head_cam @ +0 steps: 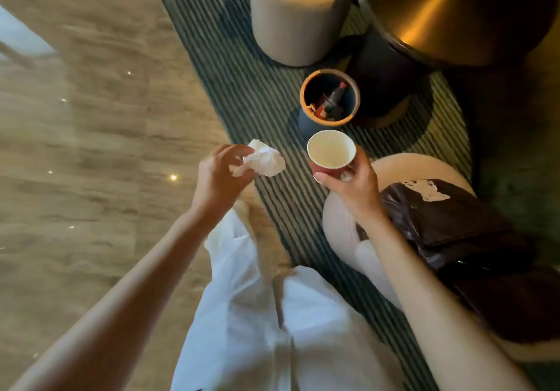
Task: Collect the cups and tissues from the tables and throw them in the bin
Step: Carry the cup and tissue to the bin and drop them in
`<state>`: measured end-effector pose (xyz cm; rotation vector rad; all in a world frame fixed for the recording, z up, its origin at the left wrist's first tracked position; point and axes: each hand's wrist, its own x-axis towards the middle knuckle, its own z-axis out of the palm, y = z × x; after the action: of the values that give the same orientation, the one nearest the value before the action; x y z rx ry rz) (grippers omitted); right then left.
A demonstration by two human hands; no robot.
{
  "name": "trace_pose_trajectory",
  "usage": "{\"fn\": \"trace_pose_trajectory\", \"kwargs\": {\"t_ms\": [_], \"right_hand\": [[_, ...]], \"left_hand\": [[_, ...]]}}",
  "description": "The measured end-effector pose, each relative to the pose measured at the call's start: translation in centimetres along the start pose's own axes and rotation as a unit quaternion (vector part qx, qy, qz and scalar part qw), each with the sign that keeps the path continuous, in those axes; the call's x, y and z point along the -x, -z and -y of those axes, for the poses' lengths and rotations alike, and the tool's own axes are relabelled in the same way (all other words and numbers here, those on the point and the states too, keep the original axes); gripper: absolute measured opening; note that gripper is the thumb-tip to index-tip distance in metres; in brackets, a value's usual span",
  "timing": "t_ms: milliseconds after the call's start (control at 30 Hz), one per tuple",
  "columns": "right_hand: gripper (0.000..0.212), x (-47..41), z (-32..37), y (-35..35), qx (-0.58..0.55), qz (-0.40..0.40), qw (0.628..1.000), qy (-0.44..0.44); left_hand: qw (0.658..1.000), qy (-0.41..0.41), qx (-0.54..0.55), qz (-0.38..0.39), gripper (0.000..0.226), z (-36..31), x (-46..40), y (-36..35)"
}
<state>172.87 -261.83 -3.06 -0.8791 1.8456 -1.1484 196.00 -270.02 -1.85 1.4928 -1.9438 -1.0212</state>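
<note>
My left hand (pixel 218 175) grips a crumpled white tissue (pixel 264 160) above the edge of the striped rug. My right hand (pixel 351 187) holds a red paper cup (pixel 330 154) upright; its white inside looks empty. Just beyond the cup, a small dark round bin (pixel 306 124) with an orange rim stands on the rug, open at the top, with red and dark rubbish inside. Both hands hover short of the bin, the cup closest to it.
A round dark table (pixel 454 12) with a thick pedestal stands right behind the bin. A pale cylindrical stool (pixel 291 18) is at top centre. A cushioned seat (pixel 339 224) with a dark bag (pixel 460 224) lies to my right. Wooden floor (pixel 91 148) spreads left.
</note>
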Motion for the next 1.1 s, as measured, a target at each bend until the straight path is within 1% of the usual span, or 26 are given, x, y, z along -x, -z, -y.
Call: {"fn": "trace_pose_trajectory", "kwargs": {"t_ms": [133, 267, 367, 500, 667, 800, 867, 967, 1033, 1067, 1100], "right_hand": [[0.063, -5.7, 1.0, -2.3, -0.034, -0.059, 0.996, -0.054], [0.063, -11.6, 0.0, -3.5, -0.046, -0.111, 0.987, -0.106], [0.062, -16.4, -2.3, -3.6, -0.049, -0.160, 0.977, -0.135], [0.063, -23.3, -7.6, -4.0, -0.084, -0.219, 0.957, -0.171], [0.067, -32.2, -15.3, -5.1, -0.105, -0.266, 0.937, -0.201], [0.068, -39.4, -20.8, -6.5, -0.126, -0.313, 0.918, -0.208], [0.071, -42.8, -23.7, -7.5, -0.131, -0.327, 0.912, -0.208], [0.080, -46.5, -26.7, -8.9, -0.084, -0.324, 0.916, -0.222], [0.094, -47.6, -27.1, -9.7, -0.033, -0.306, 0.917, -0.253], [0.097, -47.6, -26.7, -9.9, -0.007, -0.307, 0.912, -0.272], [0.094, -47.3, -25.9, -10.0, 0.019, -0.319, 0.902, -0.290]], "left_hand": [[0.996, -0.043, -0.018, 0.076, 0.030, 1.3, -10.5, 0.2], [0.984, -0.101, -0.036, 0.144, 0.031, 1.9, -20.3, -2.8], [0.971, -0.129, -0.057, 0.195, 0.030, 3.1, -27.3, -8.3], [0.949, -0.130, -0.090, 0.272, 0.031, 5.8, -36.0, -17.6], [0.928, -0.125, -0.120, 0.330, 0.033, 9.3, -45.5, -28.3], [0.908, -0.146, -0.128, 0.371, 0.037, 12.8, -50.9, -35.8], [0.890, -0.168, -0.172, 0.387, 0.044, 14.8, -52.8, -38.3], [0.844, -0.255, -0.289, 0.372, 0.055, 16.7, -54.9, -39.8], [0.816, -0.317, -0.326, 0.357, 0.057, 16.5, -55.8, -39.0], [0.799, -0.351, -0.336, 0.356, 0.057, 15.9, -55.9, -38.4], [0.779, -0.384, -0.343, 0.357, 0.056, 15.0, -55.8, -37.6]]}}
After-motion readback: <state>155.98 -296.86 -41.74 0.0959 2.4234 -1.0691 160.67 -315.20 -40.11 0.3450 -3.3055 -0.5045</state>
